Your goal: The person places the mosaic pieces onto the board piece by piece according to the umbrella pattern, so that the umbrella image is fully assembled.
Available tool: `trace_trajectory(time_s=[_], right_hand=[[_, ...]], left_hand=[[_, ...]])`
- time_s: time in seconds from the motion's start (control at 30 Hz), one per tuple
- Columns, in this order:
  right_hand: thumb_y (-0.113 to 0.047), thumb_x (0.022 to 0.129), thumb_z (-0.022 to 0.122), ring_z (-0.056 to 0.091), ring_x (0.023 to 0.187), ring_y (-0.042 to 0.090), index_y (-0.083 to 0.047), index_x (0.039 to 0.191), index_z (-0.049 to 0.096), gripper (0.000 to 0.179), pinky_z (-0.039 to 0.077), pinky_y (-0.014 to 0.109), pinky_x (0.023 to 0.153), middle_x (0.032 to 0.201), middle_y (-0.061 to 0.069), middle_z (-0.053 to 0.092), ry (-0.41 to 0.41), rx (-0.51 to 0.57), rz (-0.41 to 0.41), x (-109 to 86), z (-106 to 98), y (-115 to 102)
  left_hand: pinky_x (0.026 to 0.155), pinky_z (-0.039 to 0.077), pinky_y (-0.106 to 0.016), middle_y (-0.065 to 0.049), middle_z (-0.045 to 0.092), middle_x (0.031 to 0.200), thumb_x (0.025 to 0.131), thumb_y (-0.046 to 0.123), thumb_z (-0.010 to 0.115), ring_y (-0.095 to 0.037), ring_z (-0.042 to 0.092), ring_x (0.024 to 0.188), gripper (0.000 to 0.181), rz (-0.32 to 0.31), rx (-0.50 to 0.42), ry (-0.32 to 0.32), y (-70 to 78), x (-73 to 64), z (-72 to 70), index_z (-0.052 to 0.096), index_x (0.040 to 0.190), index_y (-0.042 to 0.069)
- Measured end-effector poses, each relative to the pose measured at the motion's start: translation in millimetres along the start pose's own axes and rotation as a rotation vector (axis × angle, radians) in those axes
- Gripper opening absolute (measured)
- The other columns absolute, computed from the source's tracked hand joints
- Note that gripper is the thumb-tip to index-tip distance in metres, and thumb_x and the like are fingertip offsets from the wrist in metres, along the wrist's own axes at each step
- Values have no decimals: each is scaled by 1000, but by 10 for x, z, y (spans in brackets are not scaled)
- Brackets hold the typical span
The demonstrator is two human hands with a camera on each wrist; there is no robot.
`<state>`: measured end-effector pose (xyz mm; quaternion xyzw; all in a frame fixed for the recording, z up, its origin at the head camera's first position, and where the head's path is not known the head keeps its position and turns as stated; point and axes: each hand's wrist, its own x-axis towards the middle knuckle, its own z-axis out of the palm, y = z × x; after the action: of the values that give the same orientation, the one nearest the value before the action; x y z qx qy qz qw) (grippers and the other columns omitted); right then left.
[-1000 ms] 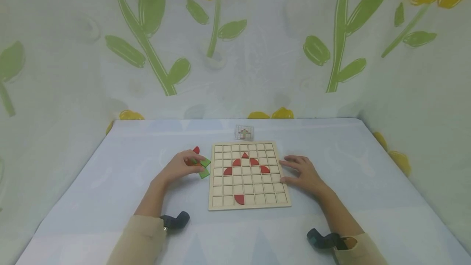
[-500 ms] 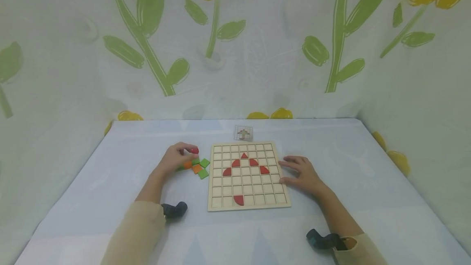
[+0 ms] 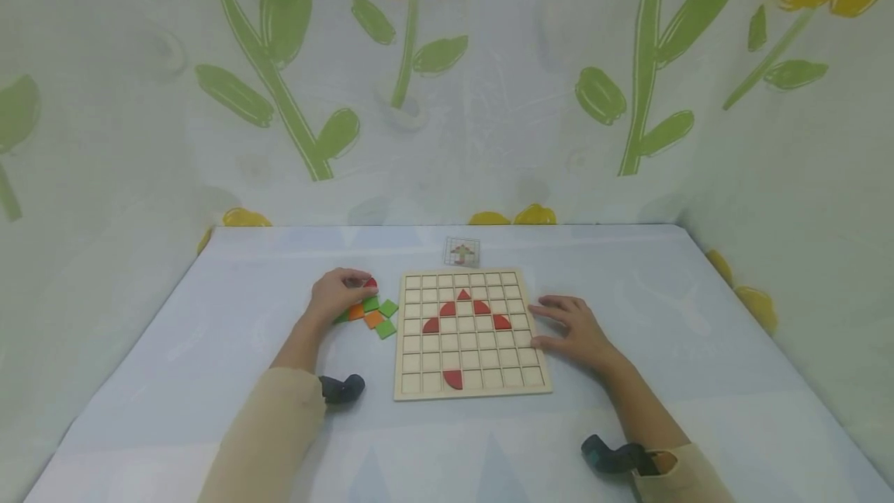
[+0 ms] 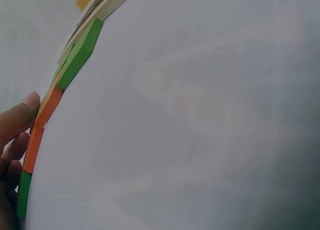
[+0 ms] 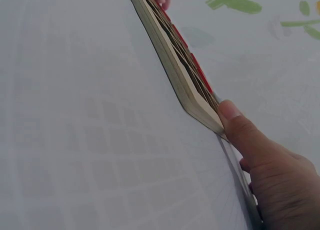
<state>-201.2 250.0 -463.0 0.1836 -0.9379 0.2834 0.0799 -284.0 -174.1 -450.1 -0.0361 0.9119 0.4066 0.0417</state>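
Picking out a red piece [image 3: 371, 283] looks to me like the step in hand: the left hand [image 3: 331, 295] has it between thumb and fingers, left of the grid board [image 3: 469, 341], though the left wrist feed doesn't show me that pinch. Green tiles [image 3: 386, 328] and orange tiles [image 3: 375, 320] lie close beside, so I'd want a clean lift that drags none of them. The right hand [image 3: 576, 338] rests with fingers spread against the board's right edge, not clasping anything that I can see. Red shapes [image 3: 482, 307] fill only some cells, so I judge the layout partly built. Next, I think, calls for carrying the piece over, turning it to suit one cell and laying it flat; the card [image 3: 462, 252] beyond the board is too small for me to read which.
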Motion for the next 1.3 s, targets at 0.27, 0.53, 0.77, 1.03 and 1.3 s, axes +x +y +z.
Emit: trace_trajectory(time_s=[0.27, 0.53, 0.77, 1.03, 1.3], right_hand=[[-40, 74, 77, 39, 125, 34, -15, 124, 63, 58, 31, 58, 99, 133, 12, 52, -7, -1, 17, -7, 10, 0], [-39, 74, 77, 39, 124, 35, -14, 124, 63, 58, 31, 58, 99, 132, 13, 52, -2, -15, -2, -5, 14, 20], [-40, 74, 78, 39, 124, 33, -15, 124, 63, 58, 31, 57, 99, 133, 12, 52, 2, -13, 5, 11, 13, 30], [-39, 74, 78, 38, 124, 34, -14, 125, 63, 58, 31, 57, 100, 133, 12, 52, -4, -13, 6, 20, -6, 19], [-39, 74, 78, 38, 124, 34, -14, 125, 63, 59, 30, 58, 100, 133, 13, 52, -9, -9, 12, 10, 1, 3]], left_hand=[[97, 39, -45, -13, 60, 122, 84, 35, 69, -29, 49, 111, 44, 10, 31, -17, 2, 3, 7, 64, 120, 10], [98, 37, -47, -12, 57, 125, 87, 39, 64, -29, 47, 111, 46, 15, 25, -53, 5, 0, -20, 61, 125, 13], [90, 43, -40, -14, 61, 116, 85, 32, 68, -27, 52, 101, 44, 41, 6, -32, -19, 9, -29, 62, 121, 9], [87, 44, -36, -13, 61, 112, 89, 28, 65, -25, 51, 98, 39, 61, 15, -73, -17, 13, -43, 61, 121, 7], [91, 42, -40, -14, 60, 115, 89, 29, 64, -26, 51, 100, 40, 81, 34, -89, 9, -41, -76, 60, 122, 5]])
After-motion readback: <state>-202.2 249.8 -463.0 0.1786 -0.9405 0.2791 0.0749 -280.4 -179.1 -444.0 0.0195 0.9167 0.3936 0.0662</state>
